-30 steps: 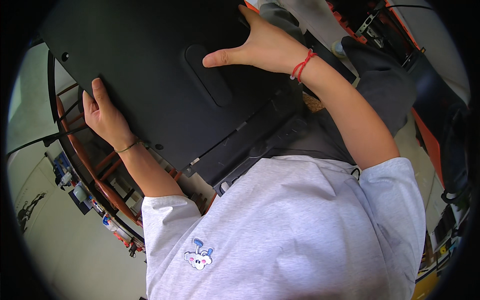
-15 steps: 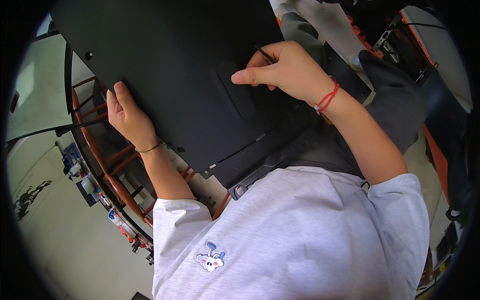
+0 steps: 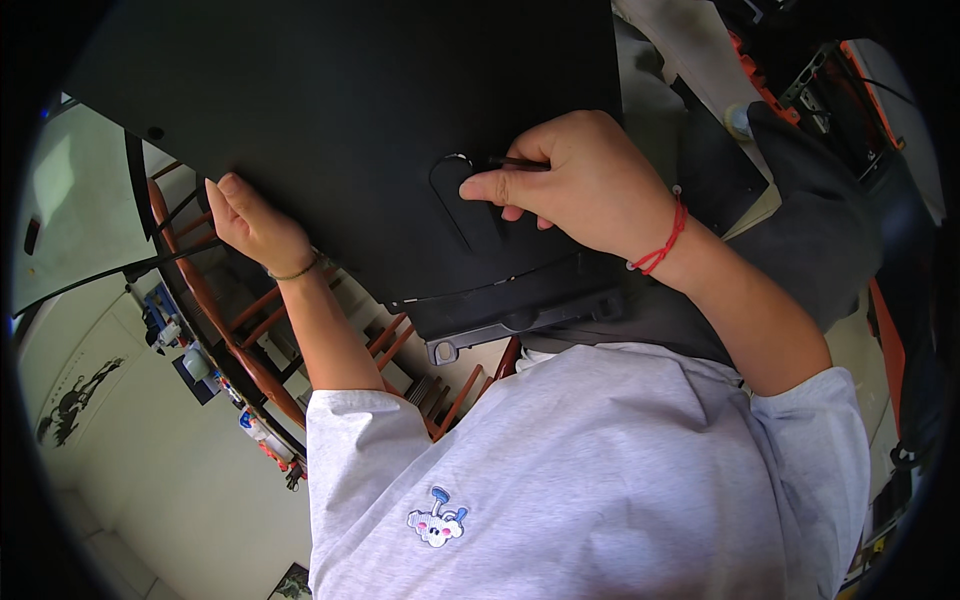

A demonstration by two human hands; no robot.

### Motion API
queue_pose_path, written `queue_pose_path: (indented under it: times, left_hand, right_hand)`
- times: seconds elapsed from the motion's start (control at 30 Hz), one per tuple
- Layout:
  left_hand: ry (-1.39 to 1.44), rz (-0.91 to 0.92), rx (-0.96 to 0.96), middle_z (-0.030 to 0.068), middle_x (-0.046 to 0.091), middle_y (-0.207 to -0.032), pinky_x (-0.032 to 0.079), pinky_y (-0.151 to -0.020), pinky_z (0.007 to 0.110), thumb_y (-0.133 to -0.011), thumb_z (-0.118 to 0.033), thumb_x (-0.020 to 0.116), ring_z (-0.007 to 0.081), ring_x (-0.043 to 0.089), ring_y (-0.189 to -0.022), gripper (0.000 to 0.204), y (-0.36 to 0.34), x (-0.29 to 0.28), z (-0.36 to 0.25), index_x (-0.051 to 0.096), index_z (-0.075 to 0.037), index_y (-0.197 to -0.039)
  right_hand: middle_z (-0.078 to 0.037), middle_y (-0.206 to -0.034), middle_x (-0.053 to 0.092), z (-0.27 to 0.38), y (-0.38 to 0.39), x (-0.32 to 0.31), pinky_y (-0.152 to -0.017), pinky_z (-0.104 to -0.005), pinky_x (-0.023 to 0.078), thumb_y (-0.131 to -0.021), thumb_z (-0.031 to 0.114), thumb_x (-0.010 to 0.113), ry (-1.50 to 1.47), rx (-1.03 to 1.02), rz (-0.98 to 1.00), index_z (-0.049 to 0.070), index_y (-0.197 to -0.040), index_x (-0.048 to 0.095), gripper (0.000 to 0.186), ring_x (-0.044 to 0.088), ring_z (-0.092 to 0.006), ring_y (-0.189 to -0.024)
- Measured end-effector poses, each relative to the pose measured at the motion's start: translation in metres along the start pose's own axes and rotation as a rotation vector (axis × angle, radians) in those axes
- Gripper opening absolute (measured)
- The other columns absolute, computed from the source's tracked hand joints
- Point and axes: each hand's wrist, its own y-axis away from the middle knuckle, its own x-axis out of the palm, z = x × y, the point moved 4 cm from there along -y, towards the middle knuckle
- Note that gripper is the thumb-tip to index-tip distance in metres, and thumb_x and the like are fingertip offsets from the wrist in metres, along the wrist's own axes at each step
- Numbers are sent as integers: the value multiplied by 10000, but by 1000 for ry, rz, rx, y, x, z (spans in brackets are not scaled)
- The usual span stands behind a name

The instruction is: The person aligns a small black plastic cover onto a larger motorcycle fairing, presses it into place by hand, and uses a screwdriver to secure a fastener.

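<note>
Big black panel [image 3: 340, 130] out in front of the body, tipped a little, with the far end out of the picture. Left edge over open room, with brown wooden rails [image 3: 268, 325] down below. Right edge near the dark trousers [image 3: 800, 200]. Near end close to the pale gray shirt [image 3: 600, 470], with a black strip [image 3: 520, 322] along there. Small blue, white and red things [image 3: 258, 432] in a row off to the left, well apart from the panel.

Long oval [image 3: 468, 222] with round ends in the panel's face; hard to tell how deep. Small dark spot [image 3: 155, 133] near the left edge.

Left hand [image 3: 260, 235] at the panel's left edge, thumb and pointing finger close together, other fingers mostly hidden; hard to tell if gripping. Right hand [image 3: 605, 190] over the panel, fingers curled tight on a thin dark stick [image 3: 522, 163]. Stick pointing left, to the oval's top end. Thumb stretched over the oval; hard to tell if touching. Red string [image 3: 666, 243] around the right wrist.
</note>
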Motion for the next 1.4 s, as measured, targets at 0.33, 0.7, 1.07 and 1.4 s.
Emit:
queue_pose_path:
  times: [0.33, 0.7, 1.07, 1.4]
  left_hand:
    - [-33, 34, 34, -58, 417, -718, 291, -600, 225, -1067, -359, 439, 45, 346, -676, 429, -22, 11, 6, 504, -25, -807]
    - [84, 50, -229, -69, 439, -714, 311, -615, 209, -1057, -355, 471, 35, 363, -679, 429, 0, 7, 28, 530, -25, -788]
    - [80, -28, -289, -62, 471, -723, 326, -630, 210, -1050, -370, 481, 41, 390, -696, 440, 27, -8, 17, 554, -13, -803]
    - [103, -33, -253, -54, 527, -767, 356, -661, 205, -1049, -357, 486, 43, 430, -727, 424, 30, -12, 17, 591, -2, -842]
  right_hand:
    - [-73, -626, 680, -16, -18, 6, -484, -225, 474, -842, 330, 772, -300, 168, 2, -13, -718, 701, 371, 609, -95, -502]
    - [-75, -637, 680, -5, 8, 25, -537, -311, 519, -830, 270, 771, -10, -157, -362, 22, -762, 672, 275, 677, -220, -581]
    - [-69, -848, 666, -6, 47, 46, -568, -333, 537, -838, 172, 751, 105, -267, -425, 43, -876, 629, 181, 689, -238, -667]
    - [-20, -675, 593, -12, 57, 51, -506, -259, 460, -889, 171, 723, -324, -71, -249, 3, -906, 662, 180, 569, -101, -557]
